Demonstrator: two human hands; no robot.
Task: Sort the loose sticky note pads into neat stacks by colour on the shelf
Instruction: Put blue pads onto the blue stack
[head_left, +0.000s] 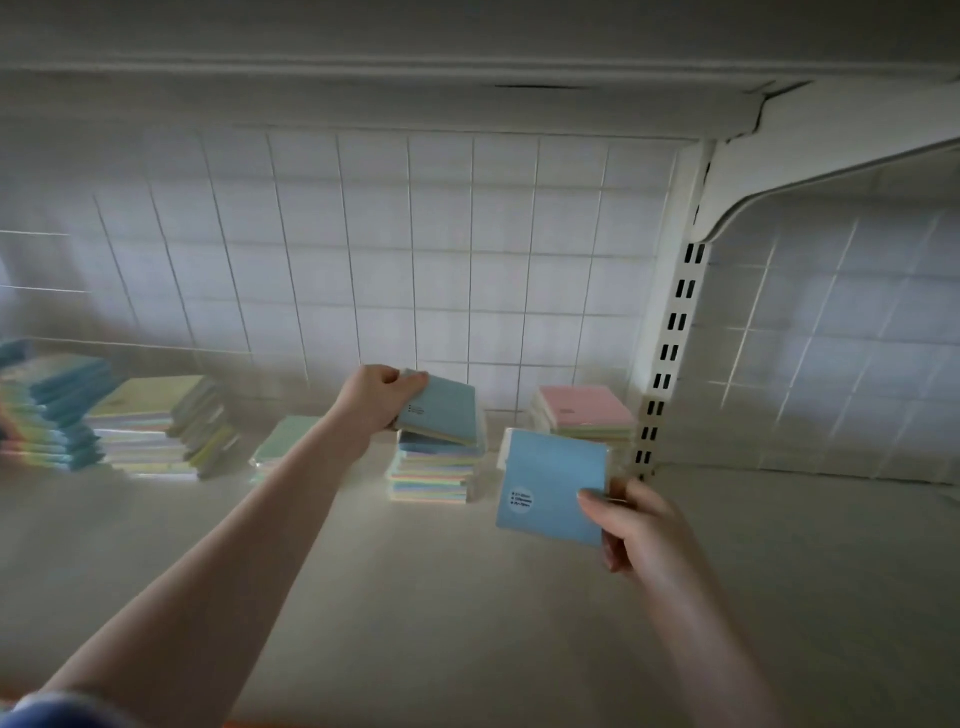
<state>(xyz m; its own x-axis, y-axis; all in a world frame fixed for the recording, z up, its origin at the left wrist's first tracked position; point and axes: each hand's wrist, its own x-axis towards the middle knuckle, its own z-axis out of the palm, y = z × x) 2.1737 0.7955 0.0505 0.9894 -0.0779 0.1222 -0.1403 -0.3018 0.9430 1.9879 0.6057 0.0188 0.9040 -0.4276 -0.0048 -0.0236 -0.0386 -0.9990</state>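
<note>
My left hand (375, 395) grips a light blue sticky note pad (441, 408) by its left edge, tilted just above a stack of pads (434, 473) in the middle of the shelf (467, 597). My right hand (636, 525) pinches a second blue pad (550, 488) at its right edge, held in the air to the right of that stack, its round label facing me. Behind it stands a stack with a pink pad on top (584, 408). A single green-topped pad (283, 441) lies left of my left forearm.
Two taller, untidy stacks stand at the left: one yellow-topped (156, 423), one mostly blue (52, 410) at the frame edge. A wire grid backs the shelf. A white slotted upright (670, 353) closes the bay on the right, with another bay beyond.
</note>
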